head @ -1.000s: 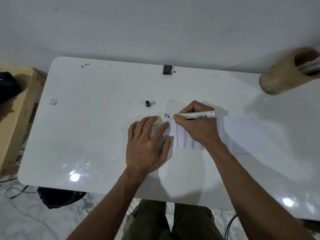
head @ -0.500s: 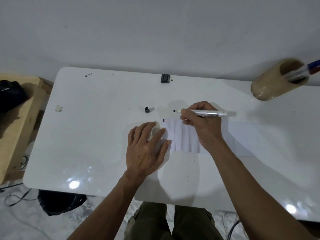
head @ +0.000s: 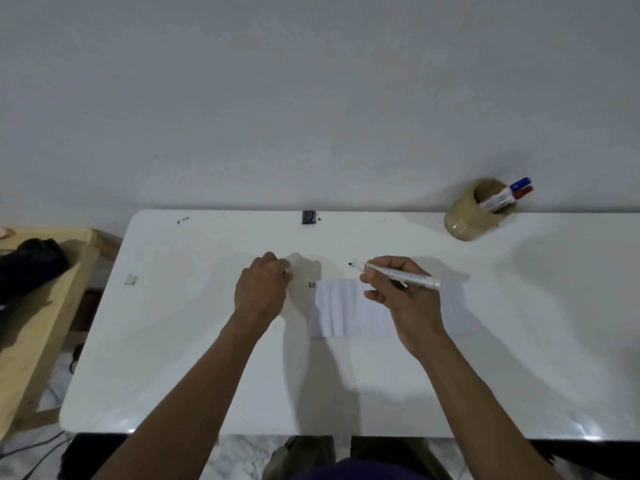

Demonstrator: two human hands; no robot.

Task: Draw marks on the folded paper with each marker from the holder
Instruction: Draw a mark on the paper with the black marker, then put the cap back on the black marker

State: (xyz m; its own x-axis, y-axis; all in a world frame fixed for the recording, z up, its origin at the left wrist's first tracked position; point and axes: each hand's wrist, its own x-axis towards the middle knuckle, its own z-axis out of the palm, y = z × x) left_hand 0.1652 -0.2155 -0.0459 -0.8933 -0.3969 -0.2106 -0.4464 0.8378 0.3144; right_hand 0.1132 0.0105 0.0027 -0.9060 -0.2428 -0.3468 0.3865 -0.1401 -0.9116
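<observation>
A white table (head: 173, 341) carries everything. The folded paper (head: 341, 308) lies flat at its middle, three short marks (head: 312, 285) on its far left corner. The right hand (head: 403, 299) hovers over the paper, fingers pinching an uncapped marker (head: 398, 274), tip pointing left. The left hand (head: 263, 289) rests just left of the paper, fingers curled; whether they hold anything, I cannot tell. The holder (head: 474, 213) stands at the far right, two markers inside.

The right hand (head: 401, 299) covers the right part of the folded paper (head: 341, 308), just right of centre frame. The left hand (head: 261, 289), left of centre, is curled over the spot beneath its fingers, so anything held there cannot be told. The marks (head: 312, 285) at the paper's upper left corner are too small to count. The worktop (head: 173, 341) runs off the right edge.
</observation>
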